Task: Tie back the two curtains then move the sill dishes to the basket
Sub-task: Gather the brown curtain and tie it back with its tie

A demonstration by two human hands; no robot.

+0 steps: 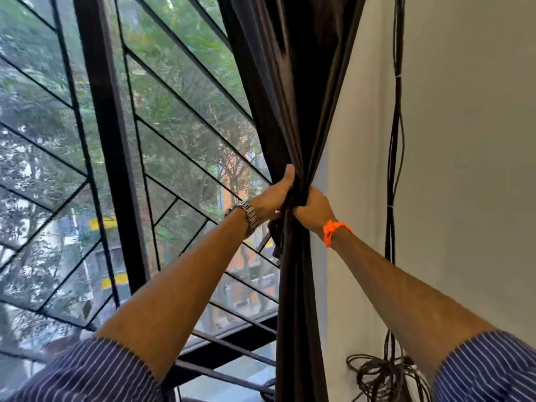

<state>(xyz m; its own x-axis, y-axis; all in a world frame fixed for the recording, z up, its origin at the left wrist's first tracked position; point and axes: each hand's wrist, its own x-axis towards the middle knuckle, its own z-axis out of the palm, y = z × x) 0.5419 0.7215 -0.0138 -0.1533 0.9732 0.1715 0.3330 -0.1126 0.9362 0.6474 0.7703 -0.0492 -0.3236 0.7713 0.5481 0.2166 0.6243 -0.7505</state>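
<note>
A dark brown curtain [293,91] hangs at the right edge of the window, gathered into a narrow bunch at mid-height. My left hand [272,198], with a metal watch on the wrist, grips the bunch from the left, thumb pointing up. My right hand [314,207], with an orange band on the wrist, grips the same bunch from the right. Both hands meet at the pinch point, where a dark strip of cloth seems wound around the fabric. No second curtain, sill dishes or basket are in view.
The window [121,158] has a black frame and slanted black bars, with trees outside. A white wall [464,140] stands to the right. Black cables [394,169] run down it and end in a coil [380,375] near the bottom.
</note>
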